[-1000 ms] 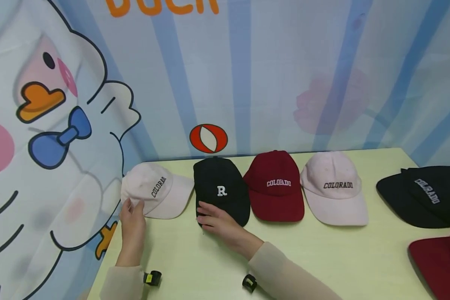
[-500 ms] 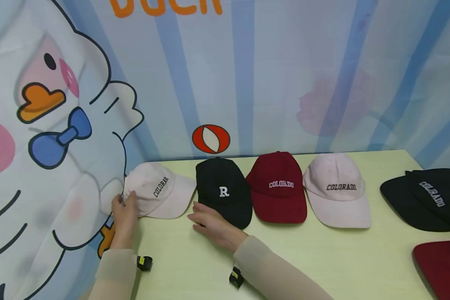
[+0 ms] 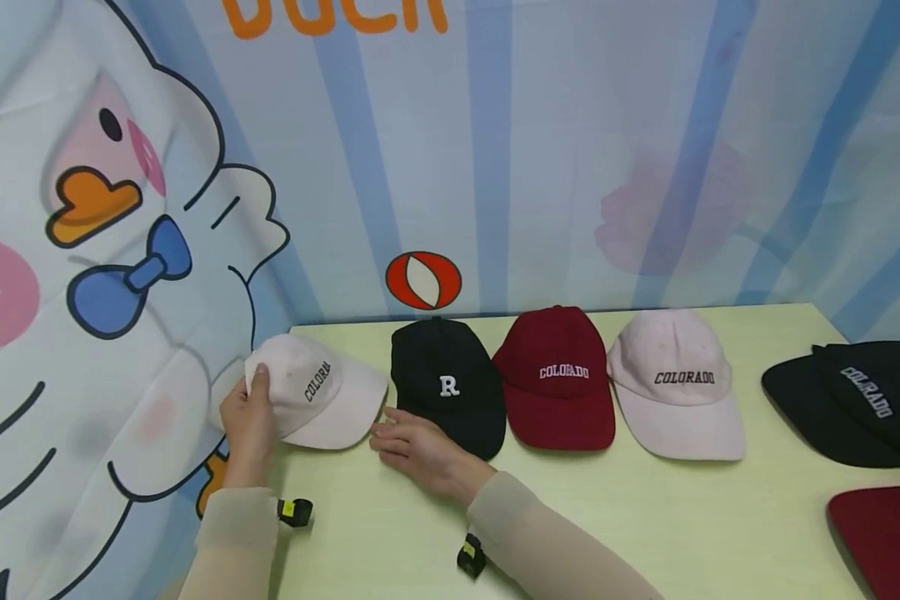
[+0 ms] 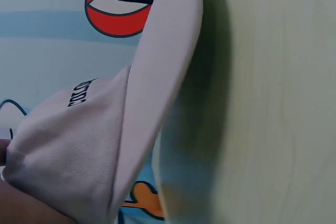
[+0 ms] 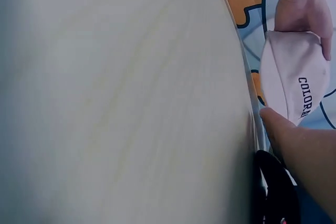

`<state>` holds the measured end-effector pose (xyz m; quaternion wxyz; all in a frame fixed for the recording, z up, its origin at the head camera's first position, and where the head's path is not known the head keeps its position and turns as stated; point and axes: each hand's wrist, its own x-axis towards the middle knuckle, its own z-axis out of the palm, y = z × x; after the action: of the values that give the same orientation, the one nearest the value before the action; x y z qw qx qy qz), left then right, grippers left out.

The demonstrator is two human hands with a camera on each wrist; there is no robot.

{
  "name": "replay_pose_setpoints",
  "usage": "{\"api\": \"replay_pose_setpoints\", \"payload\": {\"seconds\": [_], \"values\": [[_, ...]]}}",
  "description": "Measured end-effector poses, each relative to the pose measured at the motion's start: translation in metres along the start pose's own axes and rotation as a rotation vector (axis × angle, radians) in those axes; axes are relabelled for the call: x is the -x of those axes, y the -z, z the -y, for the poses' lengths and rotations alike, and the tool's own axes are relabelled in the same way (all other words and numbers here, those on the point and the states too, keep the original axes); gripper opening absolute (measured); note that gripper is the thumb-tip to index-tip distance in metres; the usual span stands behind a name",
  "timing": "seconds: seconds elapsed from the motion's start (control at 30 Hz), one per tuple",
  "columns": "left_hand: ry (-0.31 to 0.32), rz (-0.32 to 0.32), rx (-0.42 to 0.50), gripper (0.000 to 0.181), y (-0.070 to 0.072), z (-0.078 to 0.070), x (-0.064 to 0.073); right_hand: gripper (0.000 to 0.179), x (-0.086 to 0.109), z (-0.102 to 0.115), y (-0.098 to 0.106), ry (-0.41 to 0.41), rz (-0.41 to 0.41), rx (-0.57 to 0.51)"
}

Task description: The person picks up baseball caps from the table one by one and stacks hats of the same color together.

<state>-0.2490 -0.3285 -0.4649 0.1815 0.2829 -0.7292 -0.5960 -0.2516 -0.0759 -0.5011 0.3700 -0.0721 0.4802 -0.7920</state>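
Note:
At the table's left end my left hand (image 3: 249,429) grips a pale pink baseball cap (image 3: 337,408) by the back of its crown, thumb on top. In the left wrist view the brim (image 4: 163,51) stands off the tabletop with a dark shadow under it. My right hand (image 3: 429,454) is beside the brim's tip, fingers fairly straight, just in front of a black baseball cap (image 3: 427,358) marked R. The right wrist view shows that hand's thumb (image 5: 278,121) overlapping the pink cap's brim.
A dark red cap (image 3: 555,417) and a second pale pink cap (image 3: 675,425) continue the row on the pale yellow table (image 3: 592,517). Farther right lie another black cap (image 3: 855,417) and a red one (image 3: 881,533). A cartoon-printed backdrop (image 3: 540,167) rises behind and at the left.
My left hand has shifted round the back of the pink cap's crown and taken hold, and the cap has tilted slightly. My right hand has moved left, off the black cap's brim.

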Motion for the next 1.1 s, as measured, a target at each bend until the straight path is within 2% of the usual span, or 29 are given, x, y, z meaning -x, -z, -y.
{"api": "replay_pose_setpoints", "payload": {"seconds": [0.13,0.23,0.33,0.47,0.6,0.7,0.83,0.93,1.1], "values": [[-0.111,-0.059,-0.011,0.065,-0.002,-0.011,0.010,0.069,0.006,0.003,0.001,-0.004,0.030,0.030],[-0.236,-0.124,-0.021,0.059,-0.005,-0.020,0.019,0.067,0.011,0.007,0.003,0.001,0.050,0.068],[-0.354,-0.175,0.009,0.052,-0.008,-0.030,0.028,0.063,0.019,0.015,0.004,0.027,0.049,0.145],[-0.450,-0.186,0.081,0.041,-0.013,-0.048,0.043,0.055,0.031,0.031,0.009,0.116,0.010,0.266],[-0.519,-0.148,0.131,0.032,-0.020,-0.070,0.064,0.047,0.045,0.053,0.015,0.228,-0.063,0.323],[-0.582,-0.055,0.184,0.024,-0.027,-0.083,0.080,0.042,0.058,0.071,0.023,0.303,-0.118,0.354],[-0.643,0.131,0.247,0.012,-0.042,-0.092,0.099,0.041,0.079,0.092,0.036,0.387,-0.197,0.408],[-0.646,0.275,0.236,0.009,-0.053,-0.096,0.113,0.041,0.094,0.104,0.047,0.434,-0.251,0.455],[-0.616,0.503,0.180,0.011,-0.074,-0.099,0.133,0.047,0.116,0.116,0.066,0.487,-0.292,0.554]]}}
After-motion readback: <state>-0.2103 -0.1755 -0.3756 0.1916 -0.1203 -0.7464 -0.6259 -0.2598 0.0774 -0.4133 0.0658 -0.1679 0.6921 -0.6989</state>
